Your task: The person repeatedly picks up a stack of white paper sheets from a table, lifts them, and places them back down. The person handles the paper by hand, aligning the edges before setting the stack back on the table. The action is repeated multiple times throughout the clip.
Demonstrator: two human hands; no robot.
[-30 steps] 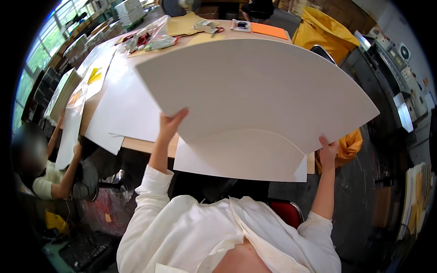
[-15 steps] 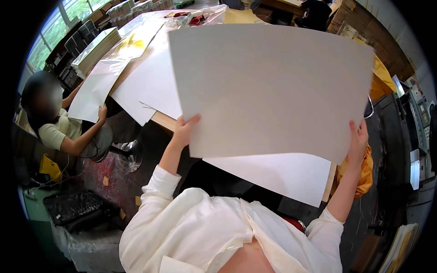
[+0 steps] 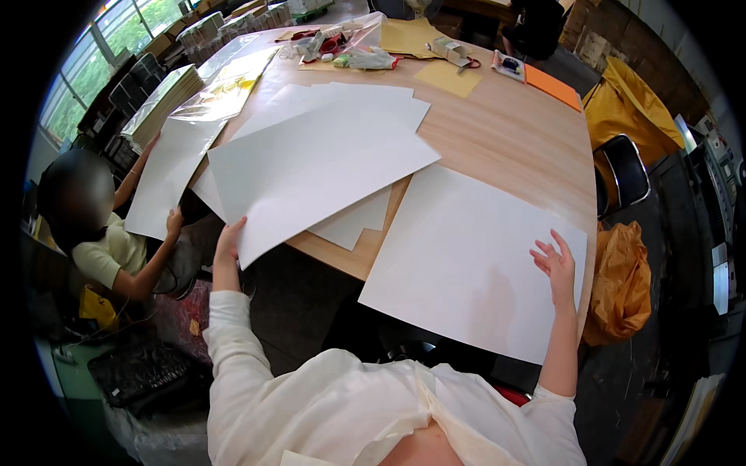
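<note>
My left hand (image 3: 230, 239) grips the near-left corner of a large white sheet (image 3: 318, 167), its thumb on top. That sheet slants over other white sheets (image 3: 388, 101) on the left part of the table. Over a second large white sheet (image 3: 466, 248), which lies at the table's near edge and overhangs it, my right hand (image 3: 556, 266) hovers with fingers apart and nothing in it. A soft shadow shows on the paper beside this hand.
On my left a seated person (image 3: 113, 233) holds another white sheet (image 3: 175, 175). The wooden table (image 3: 521, 144) carries scissors (image 3: 468, 65), yellow paper (image 3: 451, 78), an orange sheet (image 3: 553, 87) and plastic bags (image 3: 369, 58). An orange bag (image 3: 620, 287) and a black chair (image 3: 624, 167) stand at right.
The large sheet, held up by both hands before, has swung left and down onto the other sheets. My right hand has let go of it; my left still holds its corner.
</note>
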